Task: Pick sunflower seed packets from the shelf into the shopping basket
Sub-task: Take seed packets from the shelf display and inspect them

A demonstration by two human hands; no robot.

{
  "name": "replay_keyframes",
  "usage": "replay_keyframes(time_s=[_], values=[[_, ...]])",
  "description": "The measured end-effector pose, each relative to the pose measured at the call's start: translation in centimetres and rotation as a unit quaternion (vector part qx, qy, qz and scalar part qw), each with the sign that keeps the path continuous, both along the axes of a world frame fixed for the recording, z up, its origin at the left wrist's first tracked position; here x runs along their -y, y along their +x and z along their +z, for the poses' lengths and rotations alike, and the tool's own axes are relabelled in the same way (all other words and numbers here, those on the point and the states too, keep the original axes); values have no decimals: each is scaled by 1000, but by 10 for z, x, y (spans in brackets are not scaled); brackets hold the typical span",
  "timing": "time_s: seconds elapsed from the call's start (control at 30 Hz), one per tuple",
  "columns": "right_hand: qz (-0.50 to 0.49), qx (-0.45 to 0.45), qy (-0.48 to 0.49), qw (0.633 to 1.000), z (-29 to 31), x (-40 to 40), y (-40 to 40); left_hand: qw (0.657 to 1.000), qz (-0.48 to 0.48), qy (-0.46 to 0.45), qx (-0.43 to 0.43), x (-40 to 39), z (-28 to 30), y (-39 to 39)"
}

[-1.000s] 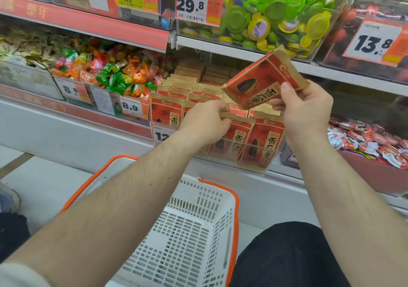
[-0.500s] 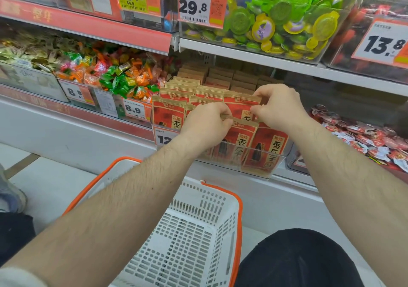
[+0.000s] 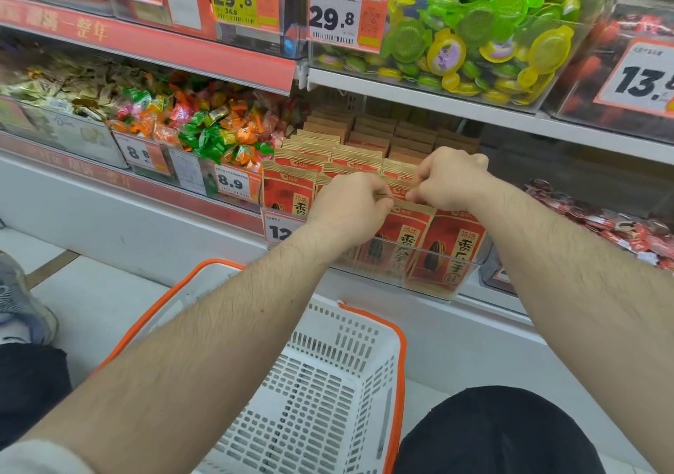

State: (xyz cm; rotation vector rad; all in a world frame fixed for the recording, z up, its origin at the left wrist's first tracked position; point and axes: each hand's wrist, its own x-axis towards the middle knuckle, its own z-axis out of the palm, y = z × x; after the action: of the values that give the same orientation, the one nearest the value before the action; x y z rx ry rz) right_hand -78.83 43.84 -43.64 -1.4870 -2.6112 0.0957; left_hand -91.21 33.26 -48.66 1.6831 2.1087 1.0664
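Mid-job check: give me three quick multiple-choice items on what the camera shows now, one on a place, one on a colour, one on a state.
1. Where is the shopping basket?
A) on the floor below the shelf
B) on the upper shelf
C) hanging from an arm

2. What colour is the basket's rim?
A) blue
B) orange
C) green

3. What are the left hand and right hand doing?
A) resting on the basket
B) hanging idle
C) gripping the sunflower seed packets in the bin

Answers: 1 A, it sits between the knees. 2 B, orange trim on white mesh. 3 C, fingers curl over the packet tops.
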Motion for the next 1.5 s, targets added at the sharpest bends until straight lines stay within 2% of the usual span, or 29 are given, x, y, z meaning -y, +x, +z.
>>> replay_keyframes(time_s=[0.13, 0.17, 0.23, 0.3, 0.37, 0.6, 0.73, 0.87, 0.93, 1.07, 1.23, 1.4, 1.5], values=[[9, 35, -8, 999, 5, 2, -2, 1000, 5, 10, 10, 0, -1, 2], [9, 11, 5, 1000, 4, 3, -2, 1000, 4, 9, 10, 1, 0, 2], [10, -90, 44, 995, 1, 9, 1, 1000, 0, 13, 8, 2, 0, 1], [30, -214, 60, 975, -4, 18, 7, 1000, -2, 23, 16, 4, 0, 1], [61, -300, 71, 949, -9, 27, 16, 999, 0, 43, 28, 6, 1, 1], [70, -394, 58, 915, -14, 44, 26, 979, 17, 194, 61, 16, 29, 2], [105, -463, 54, 878, 2, 56, 16, 961, 30, 261, 85, 23, 48, -7], [131, -515, 55, 845, 20, 73, 0, 942, 16, 304, 143, 31, 62, -12], [133, -527, 35, 839, 20, 82, -8, 932, -7, 300, 206, 39, 64, -15], [95, -530, -63, 840, -4, 98, -21, 896, -24, 258, 360, 60, 40, -19], [33, -507, -216, 834, -61, 121, -37, 820, 92, 163, 541, 85, -26, -20], [-6, -485, -282, 828, -101, 132, -48, 754, 112, 138, 633, 108, -65, -21], [-12, -480, -318, 817, -108, 138, -48, 735, 105, 133, 657, 115, -74, -24]])
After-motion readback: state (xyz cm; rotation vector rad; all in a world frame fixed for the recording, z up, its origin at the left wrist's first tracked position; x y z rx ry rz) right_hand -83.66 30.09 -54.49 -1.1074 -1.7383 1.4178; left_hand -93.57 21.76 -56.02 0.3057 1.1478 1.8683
